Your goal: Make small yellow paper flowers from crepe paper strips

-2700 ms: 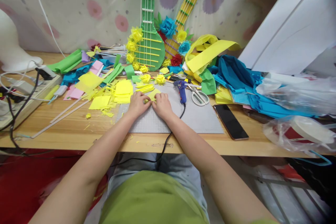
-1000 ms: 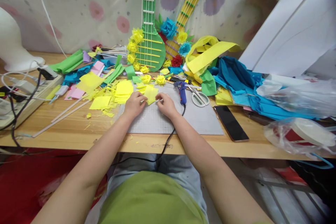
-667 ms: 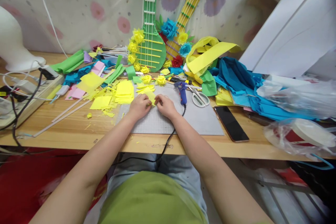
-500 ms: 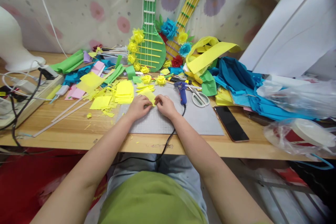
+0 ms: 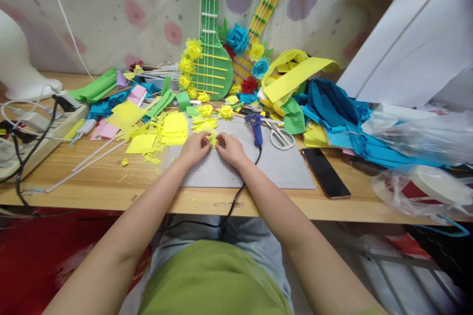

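Above the grey cutting mat point(image 5: 284, 172), my left hand point(image 5: 194, 148) pinches the left side of a small yellow paper piece point(image 5: 211, 136). My right hand point(image 5: 229, 149) grips the same piece from the right, the fingertips of both hands close together. Just beyond lie cut yellow petals point(image 5: 203, 123) and a yellow paper flower point(image 5: 226, 112). A stack of yellow paper squares point(image 5: 175, 128) is left of my left hand. To the right of my right hand rest a blue glue gun point(image 5: 256, 130) and scissors point(image 5: 281, 138).
A green paper guitar point(image 5: 214, 71) and a yellow one point(image 5: 266, 5) lean on the back wall. A phone point(image 5: 325, 172) lies right of the mat, near blue paper point(image 5: 332, 108). A power strip point(image 5: 40, 140) is at left. The black cord point(image 5: 236, 199) crosses the table edge.
The yellow piece between my hands stood out as a flat, angled sheet; now its outline looks rounder between my fingers. My hands have drawn slightly closer together.
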`<state>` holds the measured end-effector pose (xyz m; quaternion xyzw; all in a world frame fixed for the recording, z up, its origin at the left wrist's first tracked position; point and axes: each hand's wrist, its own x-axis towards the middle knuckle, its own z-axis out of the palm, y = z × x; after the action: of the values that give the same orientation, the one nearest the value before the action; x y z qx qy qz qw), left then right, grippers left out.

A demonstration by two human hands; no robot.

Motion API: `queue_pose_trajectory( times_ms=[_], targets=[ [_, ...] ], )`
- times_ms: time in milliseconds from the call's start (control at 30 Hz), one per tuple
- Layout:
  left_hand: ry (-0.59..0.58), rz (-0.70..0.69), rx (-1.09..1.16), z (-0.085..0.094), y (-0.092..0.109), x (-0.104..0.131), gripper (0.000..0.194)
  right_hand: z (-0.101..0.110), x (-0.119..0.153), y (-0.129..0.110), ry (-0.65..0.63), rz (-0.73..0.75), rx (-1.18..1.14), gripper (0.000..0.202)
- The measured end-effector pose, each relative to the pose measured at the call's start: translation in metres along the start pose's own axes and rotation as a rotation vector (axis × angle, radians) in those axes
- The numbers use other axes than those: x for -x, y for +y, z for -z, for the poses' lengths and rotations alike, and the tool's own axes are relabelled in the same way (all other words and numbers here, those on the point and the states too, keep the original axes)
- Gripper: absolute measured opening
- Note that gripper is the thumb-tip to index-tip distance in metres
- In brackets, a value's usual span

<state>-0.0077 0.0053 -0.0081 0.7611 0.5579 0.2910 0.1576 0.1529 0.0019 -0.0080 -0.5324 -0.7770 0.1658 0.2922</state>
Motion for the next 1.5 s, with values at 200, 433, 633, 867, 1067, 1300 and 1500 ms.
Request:
queue_pose_trajectory(
  times_ms=[200,433,633,867,1067,1300,1500],
  targets=[
    [-0.006,0.046,0.038,-0.003,-0.002,-0.003,0.033,-0.004,-0.001,0.001,0.021,-0.017,-0.009,0.019],
    [0.006,0.020,-0.027,-0.003,-0.002,-0.003,0.032,-0.005,-0.001,-0.002,0.027,-0.015,0.031,0.019],
    [0.014,0.017,-0.028,-0.004,-0.002,-0.003,0.029,-0.004,0.000,-0.007,0.015,-0.014,0.079,0.020],
    [-0.002,0.046,-0.006,-0.005,-0.004,-0.004,0.025,-0.004,-0.001,-0.008,0.001,-0.016,0.112,0.019],
    [-0.015,-0.017,-0.097,-0.003,-0.001,-0.004,0.011,-0.006,0.000,-0.007,0.009,0.019,0.159,0.019],
    [-0.016,-0.028,-0.262,-0.003,0.003,-0.002,0.016,-0.008,0.001,-0.008,0.002,0.101,0.261,0.019],
    [0.001,0.066,-0.321,0.000,0.012,0.001,0.020,-0.007,0.002,-0.013,-0.041,0.112,0.326,0.020]
  ],
)
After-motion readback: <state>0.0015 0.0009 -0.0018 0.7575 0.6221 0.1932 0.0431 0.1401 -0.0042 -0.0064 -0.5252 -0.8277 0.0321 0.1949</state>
